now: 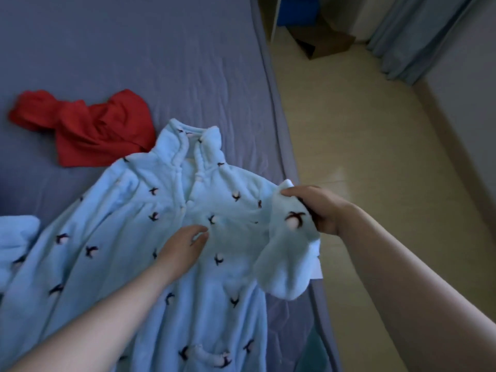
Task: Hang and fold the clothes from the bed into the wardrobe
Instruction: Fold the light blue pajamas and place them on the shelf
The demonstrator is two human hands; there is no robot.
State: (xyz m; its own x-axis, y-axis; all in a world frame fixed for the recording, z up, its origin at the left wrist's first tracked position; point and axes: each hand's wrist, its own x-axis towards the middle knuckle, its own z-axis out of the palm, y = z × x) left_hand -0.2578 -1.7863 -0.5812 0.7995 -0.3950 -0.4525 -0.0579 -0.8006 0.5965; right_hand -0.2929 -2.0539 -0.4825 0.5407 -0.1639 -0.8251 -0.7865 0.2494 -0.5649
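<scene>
Right hand (319, 208) pinches sleeve (290, 253) of light blue fleece garment (134, 253) at bed (161, 63) right edge. Left hand (182, 248) flat, fingers together, on its chest. Red garment (86, 130) beyond collar, just touching. Garment hem cut off below.

The bed (134, 49) lies bare and wide beyond the collar of the pale blue gown (128, 253), so my fingers could sweep there unhindered. To the upper left the red garment (88, 127) sits crumpled, its corner touching the gown's shoulder, leaving no gap between them. My left hand (182, 251) rests flat on the gown's chest; my right hand (314, 208) pinches the sleeve at the bed's edge. Right of that edge the floor (362, 162) is open, with a brown box (327, 44) and curtain (410, 36) well apart at the far end
</scene>
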